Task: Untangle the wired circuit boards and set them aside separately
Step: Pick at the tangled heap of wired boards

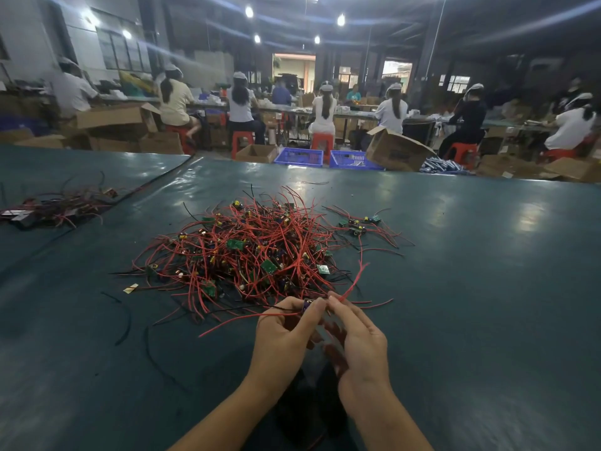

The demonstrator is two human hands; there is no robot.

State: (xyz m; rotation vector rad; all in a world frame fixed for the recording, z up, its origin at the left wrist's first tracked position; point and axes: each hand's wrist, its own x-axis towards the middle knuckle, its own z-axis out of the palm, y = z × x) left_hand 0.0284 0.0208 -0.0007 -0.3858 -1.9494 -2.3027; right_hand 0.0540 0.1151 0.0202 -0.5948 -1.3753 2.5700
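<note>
Dim hall, flaring ceiling lamps (340,19), blurred, bowed edges

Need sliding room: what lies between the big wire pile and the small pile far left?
Head view: only bare table cover, crossed by a dark seam.

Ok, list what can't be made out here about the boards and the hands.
Head view only:
- board in the left hand: mostly covered by its fingers.
- right hand: pinches a red wire; lower fingers motion-blurred.
- tangled pile: board count hidden under wires.
- far-left heap: blurred, contents unclear.
</note>
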